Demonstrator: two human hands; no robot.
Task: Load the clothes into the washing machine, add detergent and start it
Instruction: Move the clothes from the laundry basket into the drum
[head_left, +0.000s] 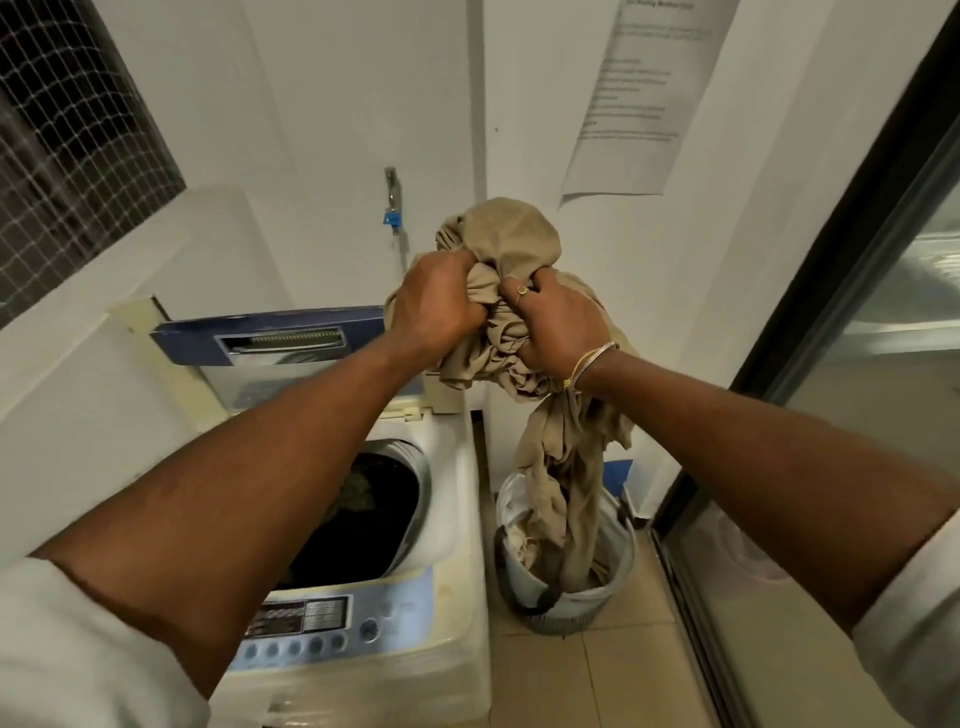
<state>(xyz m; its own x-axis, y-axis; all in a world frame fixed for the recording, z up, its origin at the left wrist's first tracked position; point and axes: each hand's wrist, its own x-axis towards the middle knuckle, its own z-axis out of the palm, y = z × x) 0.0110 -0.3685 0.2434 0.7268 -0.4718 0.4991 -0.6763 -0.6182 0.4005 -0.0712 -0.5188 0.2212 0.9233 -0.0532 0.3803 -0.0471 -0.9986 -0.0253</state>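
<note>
A bunched beige cloth (511, 244) is held up at chest height in front of the wall. My left hand (434, 304) grips its left side and my right hand (556, 322) grips its right side. The cloth's tail hangs down into a grey laundry basket (618, 587) on the floor, where pale clothes lie. The top-loading washing machine (452, 519) stands to the left with its lid (270, 338) raised. Its drum (374, 514) is dark with some clothing inside. The control panel (332, 623) runs along the near edge.
A tap (393, 200) sticks out of the wall above the machine. A printed notice (639, 93) hangs on the wall. A glass sliding door (852, 395) runs along the right. A meshed window (67, 140) is at upper left. Tiled floor (613, 670) lies around the basket.
</note>
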